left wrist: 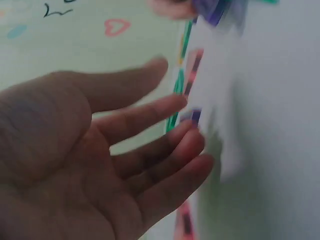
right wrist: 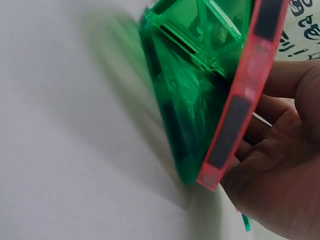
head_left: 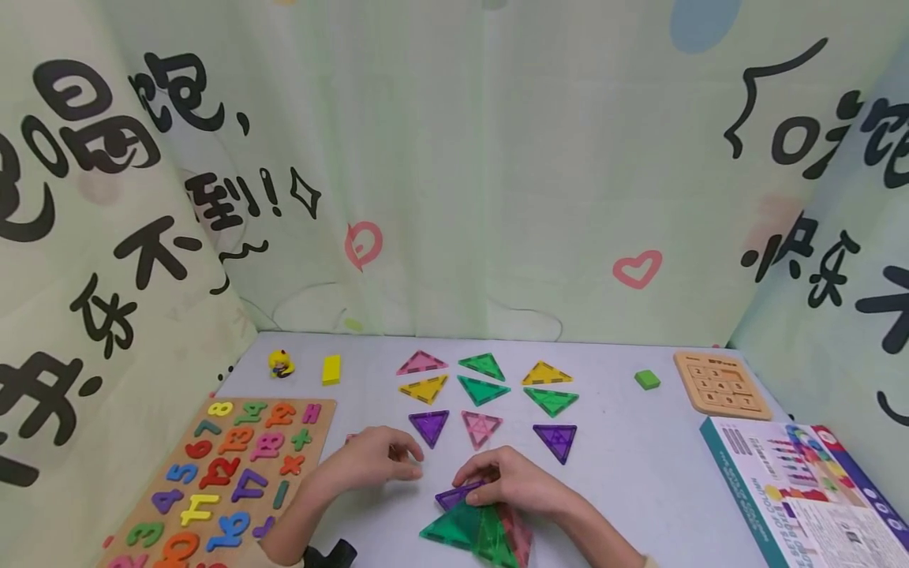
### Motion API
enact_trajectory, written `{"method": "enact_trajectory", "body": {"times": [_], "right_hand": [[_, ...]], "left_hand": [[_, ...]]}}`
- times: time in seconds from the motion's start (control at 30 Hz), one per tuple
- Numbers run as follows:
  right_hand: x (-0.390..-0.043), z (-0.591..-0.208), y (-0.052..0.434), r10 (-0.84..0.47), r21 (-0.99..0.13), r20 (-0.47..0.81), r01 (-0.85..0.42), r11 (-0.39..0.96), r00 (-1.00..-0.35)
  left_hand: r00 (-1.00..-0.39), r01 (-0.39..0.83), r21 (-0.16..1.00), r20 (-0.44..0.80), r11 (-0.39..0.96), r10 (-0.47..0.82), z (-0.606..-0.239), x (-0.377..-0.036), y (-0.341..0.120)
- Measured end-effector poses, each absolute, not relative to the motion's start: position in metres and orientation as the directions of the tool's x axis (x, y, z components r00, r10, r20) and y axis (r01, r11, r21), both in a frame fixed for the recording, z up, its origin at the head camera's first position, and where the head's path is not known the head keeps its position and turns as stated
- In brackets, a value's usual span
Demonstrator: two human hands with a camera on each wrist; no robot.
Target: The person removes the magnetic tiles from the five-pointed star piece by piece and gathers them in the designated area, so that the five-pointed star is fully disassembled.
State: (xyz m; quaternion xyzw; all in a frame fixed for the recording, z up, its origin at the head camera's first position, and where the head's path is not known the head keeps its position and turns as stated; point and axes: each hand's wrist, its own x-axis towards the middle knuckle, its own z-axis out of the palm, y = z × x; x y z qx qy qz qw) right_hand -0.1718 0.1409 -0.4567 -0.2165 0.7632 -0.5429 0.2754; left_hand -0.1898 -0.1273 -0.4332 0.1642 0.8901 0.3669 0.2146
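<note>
My right hand grips a joined cluster of see-through triangular magnetic tiles at its upper edge. Green tiles make up the front of the cluster, a purple tile shows at its top left, and a pink tile at its right. From the right wrist view, the pink tile stands edge-on beside the green ones, near the palm. My left hand hovers left of the cluster, fingers loosely bent and holding nothing. Nearest to it lies a flat purple triangle.
Beyond the hands lie loose triangles, among them a pink one and a purple one. A wooden number board is at left, with a yellow block and toy figure behind. At right are a box, a wooden puzzle and a green block.
</note>
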Motion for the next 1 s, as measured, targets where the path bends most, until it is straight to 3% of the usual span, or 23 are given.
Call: {"method": "enact_trajectory", "body": {"times": [0.13, 0.23, 0.53, 1.0], "right_hand": [[-0.170, -0.457, 0.138, -0.627, -0.959, -0.169, -0.020, 0.283, -0.761], [-0.168, -0.456, 0.136, -0.609, -0.957, -0.175, -0.011, 0.288, -0.774], [-0.165, -0.452, 0.136, -0.555, -0.923, -0.231, 0.000, 0.384, -0.799], [-0.164, -0.452, 0.134, -0.552, -0.912, -0.230, -0.020, 0.410, -0.802]], "left_hand": [[-0.762, 0.131, 0.797, -0.300, 0.590, 0.574, -0.442, -0.184, -0.111], [-0.738, 0.118, 0.830, -0.294, 0.545, 0.607, -0.447, -0.181, -0.103], [-0.764, 0.099, 0.848, -0.270, 0.520, 0.586, -0.453, -0.177, -0.101], [-0.821, 0.010, 0.837, -0.305, 0.547, 0.482, -0.444, -0.168, -0.115]]}}
